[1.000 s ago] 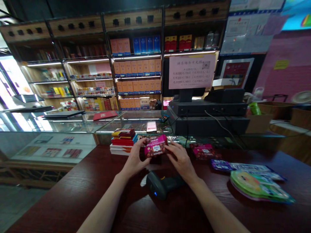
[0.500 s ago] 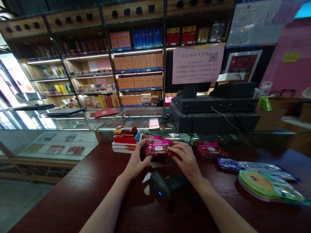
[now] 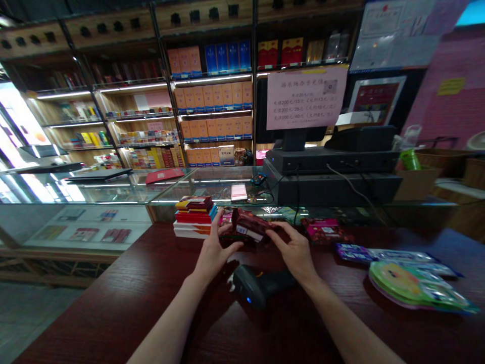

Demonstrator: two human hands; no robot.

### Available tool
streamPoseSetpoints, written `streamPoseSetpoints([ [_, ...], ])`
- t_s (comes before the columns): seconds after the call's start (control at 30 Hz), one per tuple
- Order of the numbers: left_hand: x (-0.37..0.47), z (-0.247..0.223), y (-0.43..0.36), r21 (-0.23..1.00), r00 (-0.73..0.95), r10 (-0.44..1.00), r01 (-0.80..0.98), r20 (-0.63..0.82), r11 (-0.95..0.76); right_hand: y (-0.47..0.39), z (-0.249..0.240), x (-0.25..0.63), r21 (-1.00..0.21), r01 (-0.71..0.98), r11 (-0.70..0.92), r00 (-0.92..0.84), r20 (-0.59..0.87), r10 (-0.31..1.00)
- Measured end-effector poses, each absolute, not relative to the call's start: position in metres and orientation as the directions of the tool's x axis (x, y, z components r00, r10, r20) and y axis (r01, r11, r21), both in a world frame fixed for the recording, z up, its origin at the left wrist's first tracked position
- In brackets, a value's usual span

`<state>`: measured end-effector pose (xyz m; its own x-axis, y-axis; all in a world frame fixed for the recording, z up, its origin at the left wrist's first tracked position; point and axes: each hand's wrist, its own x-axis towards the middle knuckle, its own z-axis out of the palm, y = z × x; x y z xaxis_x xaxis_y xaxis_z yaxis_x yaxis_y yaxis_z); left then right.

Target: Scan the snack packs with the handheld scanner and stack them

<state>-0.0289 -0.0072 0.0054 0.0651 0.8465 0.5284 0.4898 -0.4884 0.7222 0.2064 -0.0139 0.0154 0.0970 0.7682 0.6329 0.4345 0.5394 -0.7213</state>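
A dark red snack packet (image 3: 248, 223) is tilted above the counter, with a white printed label facing me. My right hand (image 3: 293, 248) pinches its right end between thumb and fingers. To the packet's left, my left hand (image 3: 215, 248) has thumb and fingers spread apart and does not grip it. Behind the packet, part of another pink packet (image 3: 226, 216) shows. A black barcode scanner (image 3: 252, 288) lies below my hands, its blue light on. Off to the right is a similar pink and dark red packet (image 3: 326, 230).
A stack of small boxes (image 3: 193, 217) stands just left of my left hand. Purple packs (image 3: 354, 253) and a green pack (image 3: 397, 283) lie on the right of the dark wooden counter (image 3: 129, 303). Behind are a glass display case (image 3: 204, 177) and a cash register (image 3: 333, 174).
The packet has turned from its pink front to the side with the white label. My left hand's fingers have come off it; my right hand keeps hold of its right end.
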Motion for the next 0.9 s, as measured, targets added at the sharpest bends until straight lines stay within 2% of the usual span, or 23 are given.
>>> streamPoseSetpoints([
  [0.07, -0.031, 0.006, -0.008, 0.566, 0.117, 0.793, 0.639, 0.598, -0.521, -0.015, 0.018, 0.205, -0.808, 0.333, 0.485, 0.105, 0.543, 0.833],
  [0.17, -0.033, 0.008, -0.008, 0.359, 0.204, 0.710, 0.749, 0.674, -0.556, -0.019, 0.025, 0.201, -0.866, 0.243, 0.437, 0.081, 0.467, 0.881],
  [0.33, -0.031, 0.017, -0.011, 0.189, 0.337, 0.689, 0.801, 0.642, -0.567, -0.022, 0.031, 0.199, -0.880, 0.231, 0.416, 0.093, 0.446, 0.890],
  [0.63, -0.026, 0.021, -0.014, 0.103, 0.348, 0.716, 0.858, 0.605, -0.503, -0.024, 0.030, 0.196, -0.905, 0.157, 0.394, 0.018, 0.402, 0.915],
  [0.9, -0.028, 0.023, -0.018, 0.126, 0.311, 0.695, 0.856, 0.649, -0.501, -0.024, 0.030, 0.197, -0.915, 0.116, 0.387, 0.002, 0.390, 0.921],
])
